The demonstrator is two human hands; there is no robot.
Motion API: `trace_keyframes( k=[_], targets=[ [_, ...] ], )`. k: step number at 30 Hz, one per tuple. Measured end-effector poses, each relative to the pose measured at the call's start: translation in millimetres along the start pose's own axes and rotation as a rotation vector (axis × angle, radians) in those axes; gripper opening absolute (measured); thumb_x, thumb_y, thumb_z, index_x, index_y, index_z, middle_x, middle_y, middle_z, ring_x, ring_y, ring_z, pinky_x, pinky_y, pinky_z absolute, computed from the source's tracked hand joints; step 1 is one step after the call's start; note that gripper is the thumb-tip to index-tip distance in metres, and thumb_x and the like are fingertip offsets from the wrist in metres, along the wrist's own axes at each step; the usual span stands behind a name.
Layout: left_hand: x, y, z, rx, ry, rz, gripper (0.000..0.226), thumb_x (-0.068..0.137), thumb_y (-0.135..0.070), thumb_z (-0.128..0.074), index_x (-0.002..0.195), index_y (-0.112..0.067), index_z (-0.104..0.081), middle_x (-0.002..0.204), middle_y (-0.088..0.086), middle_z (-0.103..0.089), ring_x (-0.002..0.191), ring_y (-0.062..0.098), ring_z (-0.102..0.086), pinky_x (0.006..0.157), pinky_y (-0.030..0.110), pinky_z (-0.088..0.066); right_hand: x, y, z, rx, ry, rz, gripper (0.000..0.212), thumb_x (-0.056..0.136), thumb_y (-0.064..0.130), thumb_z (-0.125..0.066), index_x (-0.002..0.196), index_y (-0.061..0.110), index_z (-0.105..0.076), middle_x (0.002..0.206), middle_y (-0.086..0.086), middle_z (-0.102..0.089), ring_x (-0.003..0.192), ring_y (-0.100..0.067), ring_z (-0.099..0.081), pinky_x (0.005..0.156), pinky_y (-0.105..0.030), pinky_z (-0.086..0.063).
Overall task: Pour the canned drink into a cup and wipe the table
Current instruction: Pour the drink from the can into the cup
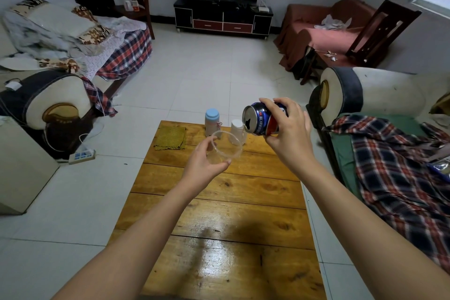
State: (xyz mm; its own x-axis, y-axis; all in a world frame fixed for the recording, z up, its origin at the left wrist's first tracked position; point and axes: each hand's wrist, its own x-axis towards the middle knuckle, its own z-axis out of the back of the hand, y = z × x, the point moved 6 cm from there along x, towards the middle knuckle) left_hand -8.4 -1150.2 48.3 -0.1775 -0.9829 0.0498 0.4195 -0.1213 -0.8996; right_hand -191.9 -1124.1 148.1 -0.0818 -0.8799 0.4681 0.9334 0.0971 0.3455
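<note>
My left hand [207, 165] curled round a clear plastic cup [225, 147], thumb and fingers wrapped about its wall, holding it lifted over the wooden table [219, 202] with its mouth tipped a little toward the right. To the right and somewhat higher, my right hand [287, 129] gripped the blue canned drink [259, 118] round its body, laid nearly on its side with the opened top facing the cup's rim. I judged this to be the start of the pour: the can was tilted but no stream showed, and the cup looked empty. The next move called for bringing the opening over the rim and tipping slowly, since the thin cup could flex in my grip. The wiping had not begun; a yellow-green cloth [170, 137] lay flat at the table's far left corner. Whether any drink had reached the cup was hard to make out through the clear plastic, and my fingers hid much of the can's label.
</note>
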Motion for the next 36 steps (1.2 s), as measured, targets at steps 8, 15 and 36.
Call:
trace_keyframes(
  k=[8, 15, 36],
  targets=[
    [-1.3, -0.1, -1.4, 0.006, 0.007, 0.002, 0.063, 0.072, -0.025, -0.076, 0.126, -0.025, -0.046, 0.115, -0.009, -0.052, 0.112, 0.013, -0.047, 0.091, 0.029, -0.040, -1.6, 2.7, -3.9, 0.005, 0.025, -0.006, 0.075, 0.071, 0.004, -0.071, 0.134, 0.031, -0.042, 0.133, -0.005, -0.042, 0.128, -0.023, -0.034, 0.110, -0.055, -0.021],
    [-1.5, -2.2, -1.8, 0.003, 0.013, 0.001, 0.066, 0.072, -0.025, -0.076, 0.129, -0.025, -0.044, 0.121, -0.006, -0.053, 0.112, 0.011, -0.047, 0.091, 0.028, -0.039, -1.5, 4.8, -2.7, 0.005, 0.024, 0.002, 0.075, 0.070, 0.004, -0.070, 0.134, 0.030, -0.042, 0.133, -0.005, -0.042, 0.129, -0.023, -0.034, 0.111, -0.053, -0.020],
    [-5.5, -2.7, -2.4, 0.000, 0.018, -0.015, 0.069, 0.072, -0.023, -0.077, 0.132, -0.023, -0.042, 0.119, -0.004, -0.054, 0.113, 0.013, -0.048, 0.095, 0.029, -0.041, -2.7, 8.8, 0.3, -0.028, -0.011, 0.038, 0.073, 0.069, 0.005, -0.072, 0.132, 0.029, -0.045, 0.132, -0.006, -0.045, 0.128, -0.025, -0.036, 0.110, -0.054, -0.020]
  ],
)
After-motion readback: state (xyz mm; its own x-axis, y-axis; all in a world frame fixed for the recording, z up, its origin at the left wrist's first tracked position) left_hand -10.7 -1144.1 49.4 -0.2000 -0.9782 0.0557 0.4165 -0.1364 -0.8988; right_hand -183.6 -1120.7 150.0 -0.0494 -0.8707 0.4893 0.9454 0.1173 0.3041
